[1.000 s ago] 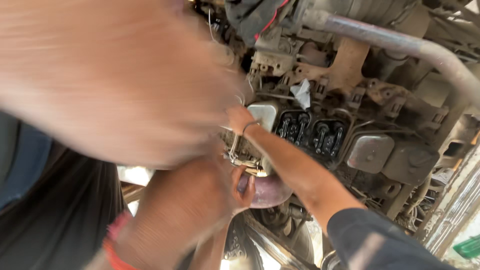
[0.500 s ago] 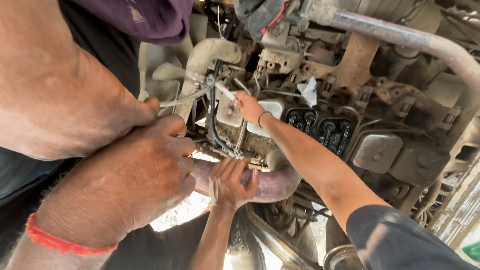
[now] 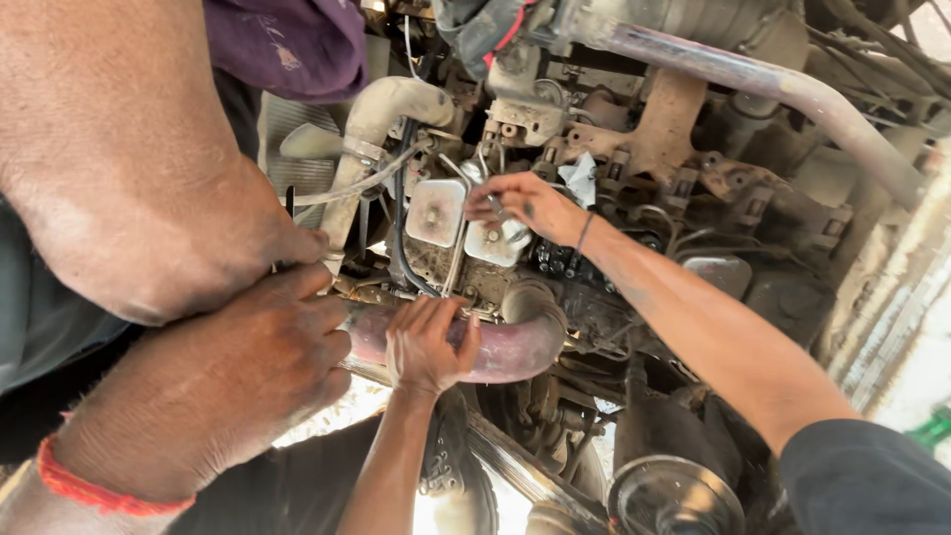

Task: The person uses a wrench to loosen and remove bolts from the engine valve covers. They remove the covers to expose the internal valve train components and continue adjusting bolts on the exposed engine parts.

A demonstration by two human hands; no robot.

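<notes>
Still, the left hand (image 3: 426,345) curls its fingers over the pink hose (image 3: 515,349), the right hand (image 3: 523,204) keeps pinching a small metal piece (image 3: 511,234), and a co-worker's clasped hands (image 3: 238,327) have drawn leftward.

A thick reddish curved rubber hose (image 3: 515,347) is running across the middle of the engine bay, blocking the way down, and a co-worker's hand (image 3: 426,347) is gripping it. Two pale square metal caps (image 3: 436,212) are crowding the space above it, with thin black and grey tubes (image 3: 401,198) crossing beside them. Another co-worker's forearm (image 3: 693,317) is slanting in from the lower right. Bright open gaps are showing below the hose, beside a shiny steel pipe (image 3: 525,471).
</notes>
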